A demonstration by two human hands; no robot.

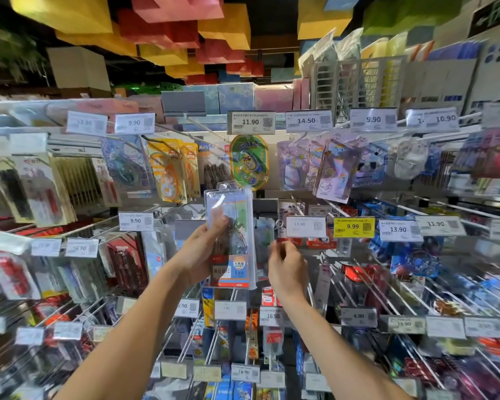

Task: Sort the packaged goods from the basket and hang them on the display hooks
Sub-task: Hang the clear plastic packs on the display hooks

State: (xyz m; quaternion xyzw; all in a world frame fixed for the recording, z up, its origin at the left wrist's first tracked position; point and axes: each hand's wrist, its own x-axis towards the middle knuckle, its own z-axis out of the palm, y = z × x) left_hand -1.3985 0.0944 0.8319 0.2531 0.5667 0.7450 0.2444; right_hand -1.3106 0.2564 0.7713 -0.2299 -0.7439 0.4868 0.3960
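Observation:
My left hand (202, 249) grips a clear plastic package (231, 235) with an orange and blue label at its bottom, holding it upright in front of the middle rows of the display. Its hang tab reaches just under a green oval package (249, 161) hanging from a hook. My right hand (286, 269) hovers just right of the package with fingers loosely curled and blurred, holding nothing that I can make out. A bare hook with a grey tag holder (264, 207) sits just behind the package's upper right. The basket is out of view.
Rows of metal display hooks (367, 287) carry stationery packs all around. Price tags hang at the hook ends, such as the 11.90 tag (251, 122) above and a yellow 9.99 tag (354, 227) to the right. Coloured boxes hang overhead.

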